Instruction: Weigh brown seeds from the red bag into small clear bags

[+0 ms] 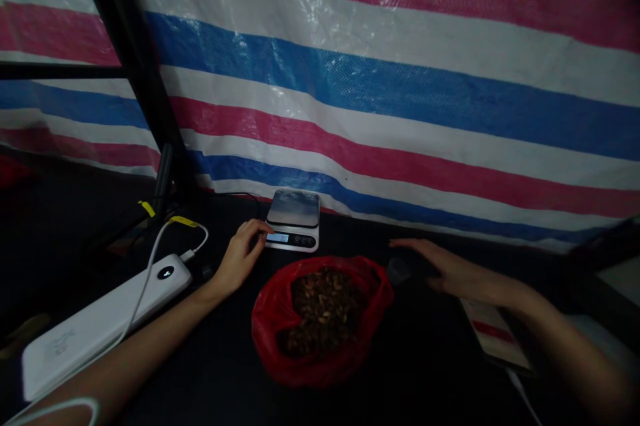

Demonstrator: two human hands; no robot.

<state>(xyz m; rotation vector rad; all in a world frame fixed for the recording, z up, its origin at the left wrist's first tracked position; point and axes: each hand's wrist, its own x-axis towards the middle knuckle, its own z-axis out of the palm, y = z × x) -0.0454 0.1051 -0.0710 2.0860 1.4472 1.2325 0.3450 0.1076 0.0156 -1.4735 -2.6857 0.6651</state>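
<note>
A small kitchen scale (293,219) with a steel top and a lit display stands on the dark table by the striped tarp. My left hand (242,257) reaches to the scale's front left corner, fingers touching beside the display. An open red plastic bag (320,319) full of brown dried pieces sits in front of the scale. My right hand (445,266) hovers palm down to the right of the bag, over a dark object (400,271) I cannot make out; it looks blurred and holds nothing that I can see.
A white power bank (100,323) with a white cable lies at the left. A black metal frame (150,113) stands at the back left. A flat white and red card (493,336) lies under my right forearm. The tarp (400,93) walls the far side.
</note>
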